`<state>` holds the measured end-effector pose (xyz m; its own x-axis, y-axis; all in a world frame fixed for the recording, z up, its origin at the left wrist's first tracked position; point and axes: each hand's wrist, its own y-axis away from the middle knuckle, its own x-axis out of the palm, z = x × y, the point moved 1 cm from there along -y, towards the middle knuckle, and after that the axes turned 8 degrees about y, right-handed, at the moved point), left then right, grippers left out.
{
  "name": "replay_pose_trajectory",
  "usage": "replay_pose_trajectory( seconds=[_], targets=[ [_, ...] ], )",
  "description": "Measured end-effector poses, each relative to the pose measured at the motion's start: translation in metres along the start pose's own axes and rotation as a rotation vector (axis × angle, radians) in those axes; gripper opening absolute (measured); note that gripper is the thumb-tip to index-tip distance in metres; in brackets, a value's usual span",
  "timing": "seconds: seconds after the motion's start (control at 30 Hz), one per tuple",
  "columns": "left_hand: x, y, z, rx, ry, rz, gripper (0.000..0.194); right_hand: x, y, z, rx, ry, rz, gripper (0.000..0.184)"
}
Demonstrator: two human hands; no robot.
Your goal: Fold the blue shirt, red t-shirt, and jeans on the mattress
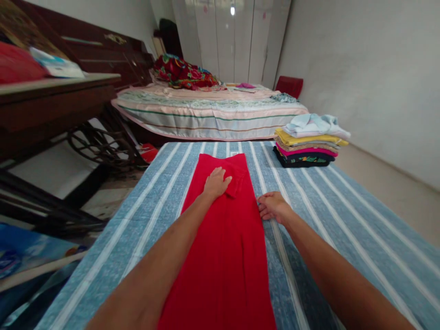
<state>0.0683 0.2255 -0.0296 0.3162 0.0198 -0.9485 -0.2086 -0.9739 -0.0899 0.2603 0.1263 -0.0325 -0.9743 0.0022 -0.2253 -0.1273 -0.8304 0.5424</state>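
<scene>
A red garment [223, 256], folded into a long strip, lies lengthwise on a blue-and-white striped cloth [309, 238]. One short folded piece, which looks like a sleeve, rests on top near its far end. My left hand [217, 182] lies flat on that piece with fingers stretched out, holding nothing. Beside the garment's right edge is my right hand [273, 206], its fingers bent and loosely apart over the striped cloth. Its fingertips come close to the red edge; whether they touch it I cannot tell. The near end of the garment runs out of view.
A stack of folded clothes [305, 142] stands at the far right corner of the striped surface. Behind it is a bed [206, 114] with a red floral blanket [185, 73]. To the left stands a wooden table [62, 91] with an iron wheel [92, 142] beneath.
</scene>
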Motion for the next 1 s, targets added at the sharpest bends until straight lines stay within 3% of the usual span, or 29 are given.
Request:
replay_pose_trajectory(
  seconds=[0.17,0.27,0.77,1.0],
  targets=[
    [0.009,0.065,-0.01,0.1,-0.035,0.061,0.057,0.002,0.011,-0.003,0.032,0.056,0.053,0.022],
    [0.015,0.082,-0.013,0.128,-0.067,0.058,0.06,0.006,0.019,-0.005,0.033,0.08,0.091,0.024],
    [0.021,0.084,-0.018,0.133,-0.072,0.047,0.059,0.018,0.038,-0.028,0.049,-0.066,0.128,0.012],
    [0.023,0.082,-0.017,0.129,-0.061,0.042,0.059,0.015,0.047,-0.038,0.063,-0.075,0.234,0.013]
  ],
)
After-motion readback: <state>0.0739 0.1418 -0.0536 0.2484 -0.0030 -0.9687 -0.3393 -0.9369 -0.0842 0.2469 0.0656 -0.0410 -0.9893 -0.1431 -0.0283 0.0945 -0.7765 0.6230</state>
